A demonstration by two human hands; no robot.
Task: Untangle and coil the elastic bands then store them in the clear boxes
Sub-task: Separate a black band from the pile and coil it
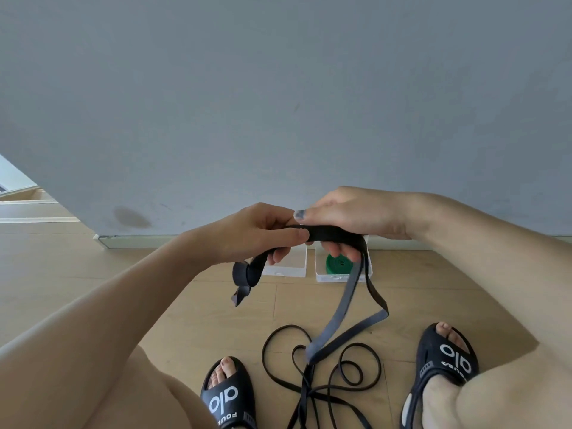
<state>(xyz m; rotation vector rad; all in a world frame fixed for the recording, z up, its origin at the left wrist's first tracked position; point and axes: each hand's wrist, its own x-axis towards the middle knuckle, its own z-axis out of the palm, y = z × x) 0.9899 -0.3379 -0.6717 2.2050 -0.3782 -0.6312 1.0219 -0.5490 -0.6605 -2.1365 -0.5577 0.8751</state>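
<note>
My left hand point(266, 233) and my right hand point(343, 221) both grip a wide black elastic band point(332, 232) held above the floor. Its left end hangs below my left hand in a small rolled knot point(243, 274). From my right hand the band drops in a long loop point(343, 308) to the floor. There it joins a tangle of thin black bands point(325, 376) lying between my feet. Two clear boxes stand by the wall: the left box point(288, 267) looks bare inside, and the right box point(328, 277) holds a coiled green band point(339, 263).
I sit with my knees apart, a black slide sandal on my left foot point(229, 394) and another on my right foot point(445, 357). A grey wall point(278, 103) with a skirting board rises just behind the boxes. Wooden floor point(123, 267) lies to the left.
</note>
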